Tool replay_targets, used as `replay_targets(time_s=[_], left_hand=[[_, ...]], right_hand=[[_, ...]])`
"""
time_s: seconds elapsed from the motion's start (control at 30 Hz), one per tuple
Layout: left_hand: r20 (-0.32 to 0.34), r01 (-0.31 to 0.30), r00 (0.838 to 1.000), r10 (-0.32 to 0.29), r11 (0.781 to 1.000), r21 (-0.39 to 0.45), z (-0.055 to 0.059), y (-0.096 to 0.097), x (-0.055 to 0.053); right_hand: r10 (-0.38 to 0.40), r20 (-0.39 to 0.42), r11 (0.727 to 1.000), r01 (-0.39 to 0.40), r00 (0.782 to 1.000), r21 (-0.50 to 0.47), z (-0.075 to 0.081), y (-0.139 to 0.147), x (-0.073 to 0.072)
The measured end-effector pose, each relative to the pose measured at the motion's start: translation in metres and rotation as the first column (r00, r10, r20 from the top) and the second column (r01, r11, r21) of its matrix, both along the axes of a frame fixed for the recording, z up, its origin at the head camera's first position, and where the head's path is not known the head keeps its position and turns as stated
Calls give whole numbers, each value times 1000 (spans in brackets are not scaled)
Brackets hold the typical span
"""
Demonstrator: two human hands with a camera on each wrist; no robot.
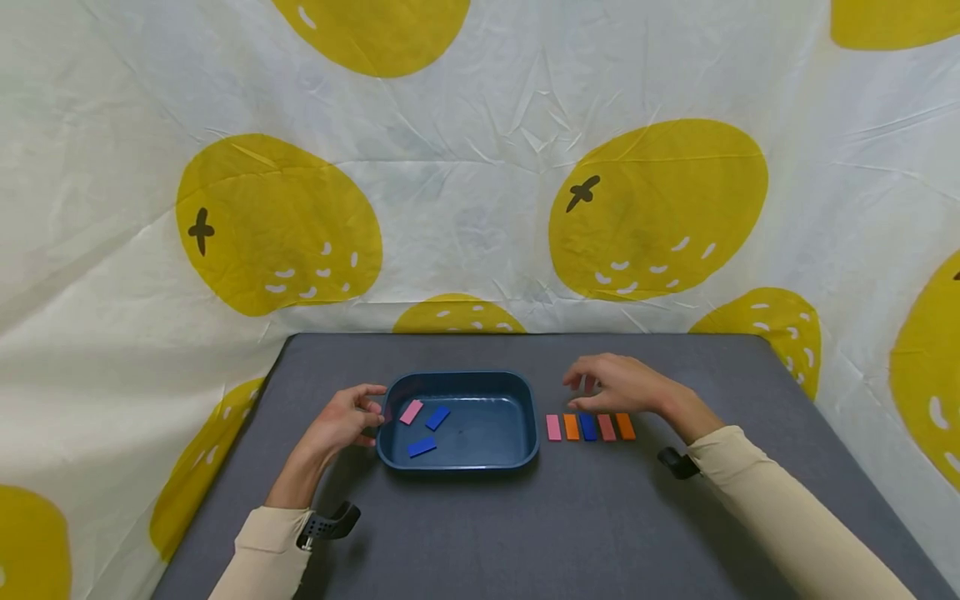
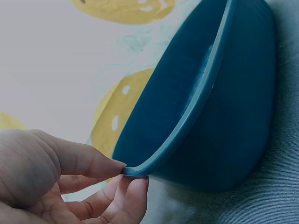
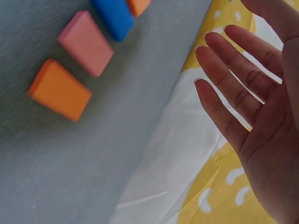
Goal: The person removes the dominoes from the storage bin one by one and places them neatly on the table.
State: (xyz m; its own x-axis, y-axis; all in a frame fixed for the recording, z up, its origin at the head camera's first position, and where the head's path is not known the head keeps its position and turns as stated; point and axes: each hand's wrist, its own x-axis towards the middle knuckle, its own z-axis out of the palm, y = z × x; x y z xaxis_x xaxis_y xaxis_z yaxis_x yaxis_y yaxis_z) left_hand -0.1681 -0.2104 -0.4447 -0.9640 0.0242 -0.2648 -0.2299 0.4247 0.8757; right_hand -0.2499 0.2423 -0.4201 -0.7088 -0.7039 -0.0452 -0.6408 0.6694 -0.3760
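A dark blue rectangular tub [image 1: 459, 462] with rounded corners sits on the table. My left hand [image 1: 347, 421] pinches its rim at the left end; the left wrist view shows the thumb [image 2: 88, 161] over the lip and fingers beneath. Inside lie a pink block [image 1: 411, 412] and two blue blocks [image 1: 437, 418], all flat and rectangular. Right of the tub, several similar blocks stand in a spaced row: pink [image 1: 553, 427], orange [image 1: 572, 427], blue [image 1: 588, 427], reddish-pink [image 3: 86, 43] and orange [image 3: 60, 90]. My right hand [image 1: 618, 383] hovers over the row, fingers extended and holding nothing.
The grey table [image 1: 480, 533] ends at a back edge just beyond the tub. Behind it hangs a white cloth [image 1: 465, 208] printed with yellow fruit. Each wrist wears a black band, and both sleeves are beige.
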Motion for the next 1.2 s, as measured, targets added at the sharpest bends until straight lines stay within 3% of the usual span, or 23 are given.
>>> replay_targets(time_s=[0.37,0.77,1.2], left_hand=[[-2,2,1000,-2,1000,-5,0,1,0],[6,-1,1000,1,1000,-11,-1,1,0],[-1,-1,1000,1,1000,-6,0,2,0]], right_hand=[[44,1,998,-44,999,-34,12,-34,-2],[122,-4,992,-122,993,-40,14,-66,-5],[215,37,976,-216,976,20,20,-103,-12]])
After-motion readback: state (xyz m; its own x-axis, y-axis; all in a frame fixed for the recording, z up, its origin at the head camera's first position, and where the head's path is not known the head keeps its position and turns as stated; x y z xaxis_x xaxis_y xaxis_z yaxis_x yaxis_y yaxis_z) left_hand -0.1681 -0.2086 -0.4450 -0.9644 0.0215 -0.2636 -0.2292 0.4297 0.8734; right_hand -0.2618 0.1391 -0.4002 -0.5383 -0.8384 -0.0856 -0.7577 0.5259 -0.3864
